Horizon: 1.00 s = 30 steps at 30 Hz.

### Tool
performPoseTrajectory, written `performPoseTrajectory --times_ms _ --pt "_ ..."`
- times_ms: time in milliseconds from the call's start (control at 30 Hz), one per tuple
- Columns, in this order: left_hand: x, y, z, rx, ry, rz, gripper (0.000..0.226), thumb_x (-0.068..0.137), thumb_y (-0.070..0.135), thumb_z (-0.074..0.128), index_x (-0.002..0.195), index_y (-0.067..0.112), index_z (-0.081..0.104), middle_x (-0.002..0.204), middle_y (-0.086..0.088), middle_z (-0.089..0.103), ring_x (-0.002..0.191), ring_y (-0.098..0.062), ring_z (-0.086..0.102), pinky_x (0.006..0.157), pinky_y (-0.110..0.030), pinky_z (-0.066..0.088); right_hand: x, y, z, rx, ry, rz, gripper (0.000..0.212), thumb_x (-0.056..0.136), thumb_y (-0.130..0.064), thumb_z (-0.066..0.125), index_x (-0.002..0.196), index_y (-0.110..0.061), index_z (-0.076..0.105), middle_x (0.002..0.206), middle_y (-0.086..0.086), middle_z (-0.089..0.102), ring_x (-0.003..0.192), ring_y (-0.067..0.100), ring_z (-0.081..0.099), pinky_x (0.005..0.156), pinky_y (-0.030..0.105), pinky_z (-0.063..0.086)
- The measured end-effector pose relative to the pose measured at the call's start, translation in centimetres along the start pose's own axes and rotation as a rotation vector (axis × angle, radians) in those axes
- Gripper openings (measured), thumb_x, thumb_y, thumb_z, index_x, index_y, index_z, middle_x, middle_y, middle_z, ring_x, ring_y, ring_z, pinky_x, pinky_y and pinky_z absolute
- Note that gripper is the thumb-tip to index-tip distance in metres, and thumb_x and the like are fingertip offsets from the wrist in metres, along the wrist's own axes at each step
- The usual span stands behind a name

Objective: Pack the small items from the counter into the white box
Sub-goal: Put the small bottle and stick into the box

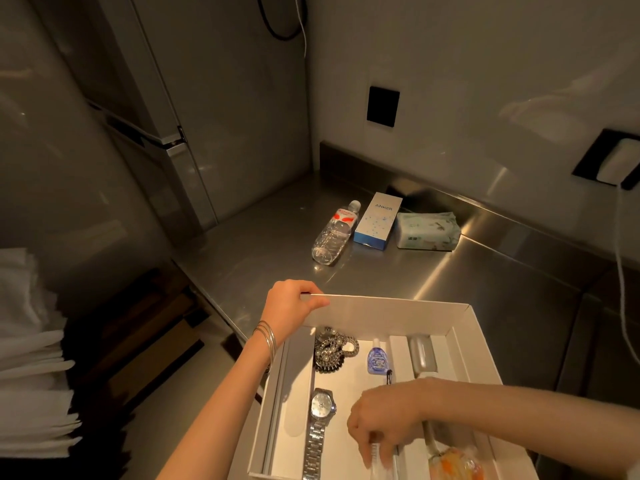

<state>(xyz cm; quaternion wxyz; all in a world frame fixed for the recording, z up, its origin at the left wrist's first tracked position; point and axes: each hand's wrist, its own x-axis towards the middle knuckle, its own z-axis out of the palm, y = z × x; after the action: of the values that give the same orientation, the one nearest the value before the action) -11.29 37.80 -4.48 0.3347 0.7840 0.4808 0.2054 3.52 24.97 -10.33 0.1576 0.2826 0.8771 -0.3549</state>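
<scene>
Presently, my left grip (291,306) is curled over the far left corner of the white box (391,311), which sits on the bench (485,271). My right grip (384,420) is down inside the box, fingers bent over a small clear item; I cannot tell whether it has hold. Inside the box lie a watch (320,414), beaded jewellery (334,348) and a blue bottle (377,358). A water bottle (334,233) and an Anker carton (377,221) lie beyond the box.

Box (391,308): we saw a watch (322,405) in front, beads (332,351) behind it.
Desk (450,278) behind: bottle (334,233), carton (377,221), tissues (427,230), left to right.
</scene>
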Motion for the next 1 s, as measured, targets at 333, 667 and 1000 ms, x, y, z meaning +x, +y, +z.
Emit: performPoseTrajectory --times_ms 333,667,1000 --pt "0.2 -0.3 0.2 0.003 -0.001 0.01 0.011 0.076 0.031 0.07 0.077 0.02 0.073 0.073 0.004 0.068 0.068 -0.008 0.054 0.06 -0.013 0.034 0.1 -0.1 0.6 0.097 -0.012 0.052 0.025 0.081 -0.006 0.067 0.105 -0.002 0.069 0.101 0.019 0.059 0.09 0.03 0.055 0.059 0.013 0.026" --pt "1.3 -1.0 0.6 0.013 0.005 0.029 0.008 0.074 0.031 0.071 0.073 0.023 0.073 0.074 0.001 0.072 0.073 -0.017 0.062 0.067 -0.028 0.045 -3.2 -1.7 -4.0 0.326 0.441 0.086 0.035 0.079 -0.02 0.072 0.112 -0.011 0.065 0.099 0.009 0.066 0.085 0.025 0.061 0.079 0.039 0.051" --pt "5.6 0.2 1.1 -0.043 0.007 -0.021 0.012 0.077 0.027 0.071 0.079 0.016 0.073 0.074 0.0 0.067 0.07 -0.013 0.057 0.059 -0.02 0.038 -13.1 7.5 -12.0 0.324 1.224 0.665 0.011 0.087 -0.013 0.062 0.097 -0.015 0.068 0.096 0.005 0.068 0.086 0.012 0.063 0.076 0.023 0.052"
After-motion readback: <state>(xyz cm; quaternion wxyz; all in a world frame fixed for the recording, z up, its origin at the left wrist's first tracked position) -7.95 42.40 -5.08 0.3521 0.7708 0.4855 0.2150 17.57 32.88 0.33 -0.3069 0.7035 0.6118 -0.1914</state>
